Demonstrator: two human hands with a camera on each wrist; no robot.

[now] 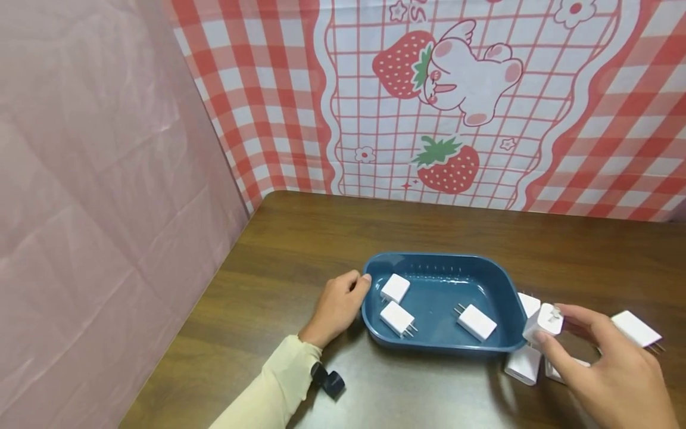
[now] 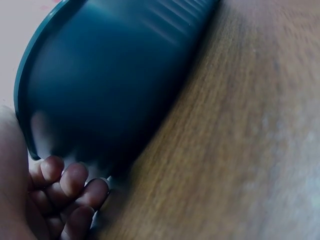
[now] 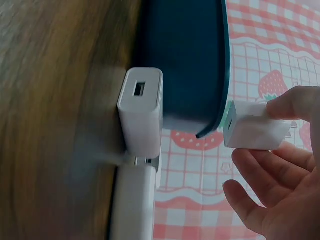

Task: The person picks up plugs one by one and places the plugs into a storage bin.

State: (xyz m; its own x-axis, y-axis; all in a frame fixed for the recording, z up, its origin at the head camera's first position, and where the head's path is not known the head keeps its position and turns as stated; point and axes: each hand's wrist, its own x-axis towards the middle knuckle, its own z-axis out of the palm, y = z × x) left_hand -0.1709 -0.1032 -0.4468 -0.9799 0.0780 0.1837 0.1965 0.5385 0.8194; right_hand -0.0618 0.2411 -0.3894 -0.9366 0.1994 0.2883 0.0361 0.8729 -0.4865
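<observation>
A blue plastic basin (image 1: 429, 345) holds three white USB chargers: two at its left end, a charger (image 1: 396, 288) and a charger (image 1: 397, 318), and a third charger (image 1: 476, 322) toward the right. My left hand (image 1: 336, 304) grips the basin's left end, thumb at the rim and fingers curled against the outer wall (image 2: 115, 75). At the right end my right hand (image 1: 616, 357) pinches another white charger (image 3: 257, 126) between thumb and fingers, raised beside the rim. Its prongs point toward the palm side in the right wrist view, with its USB port facing the basin.
More white chargers lie right of the basin: a charger (image 1: 523, 364) against its corner, one (image 1: 560, 370) partly under my right hand, and one (image 1: 636, 329) farther right. A black strap device (image 1: 328, 380) sits at my left wrist. A checked cloth (image 1: 278, 89) hangs behind the wooden table (image 1: 300, 238).
</observation>
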